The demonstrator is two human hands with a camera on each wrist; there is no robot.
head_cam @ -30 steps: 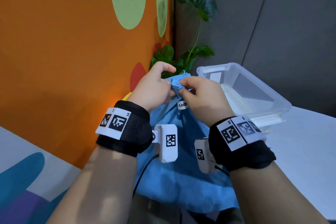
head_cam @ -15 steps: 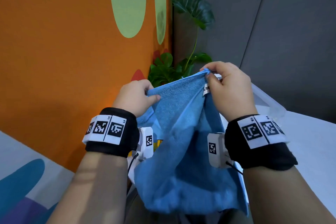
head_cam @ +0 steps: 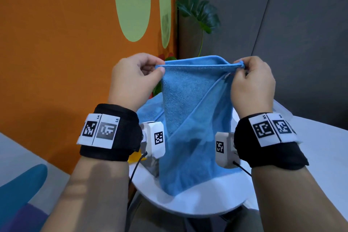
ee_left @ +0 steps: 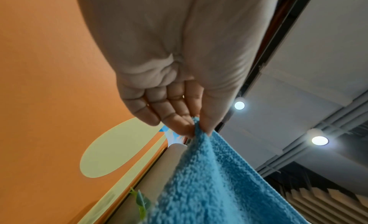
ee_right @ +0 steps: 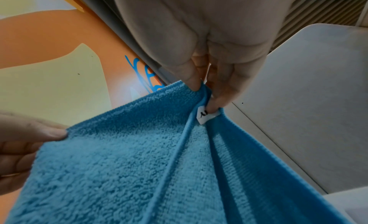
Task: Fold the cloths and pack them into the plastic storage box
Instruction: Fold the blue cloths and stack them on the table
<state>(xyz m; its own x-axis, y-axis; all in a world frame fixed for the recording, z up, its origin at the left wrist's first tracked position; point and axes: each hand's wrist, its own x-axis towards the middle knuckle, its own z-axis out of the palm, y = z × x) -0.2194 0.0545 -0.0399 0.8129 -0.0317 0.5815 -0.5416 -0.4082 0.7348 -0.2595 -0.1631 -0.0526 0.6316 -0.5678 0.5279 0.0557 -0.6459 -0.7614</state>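
Observation:
A blue terry cloth (head_cam: 190, 111) hangs doubled in the air above the white table (head_cam: 320, 147), its top edge stretched level between both hands. My left hand (head_cam: 158, 68) pinches the left top corner of the blue cloth (ee_left: 209, 172) between thumb and fingers (ee_left: 187, 125). My right hand (head_cam: 241, 68) pinches the right top corner, where the blue cloth (ee_right: 129, 164) carries a small white label (ee_right: 205, 115). The plastic storage box (head_cam: 282, 111) shows only as a clear sliver behind my right wrist.
An orange wall with pale green shapes (head_cam: 56, 43) stands close on the left. A leafy green plant (head_cam: 201, 15) rises behind the cloth by a grey panel wall (head_cam: 282, 34). A yellow object (head_cam: 136, 157) peeks out under my left wrist.
Both hands have risen and moved apart, from bunched together at one corner to a level, stretched top edge. The cloth now hangs lifted and hides the box.

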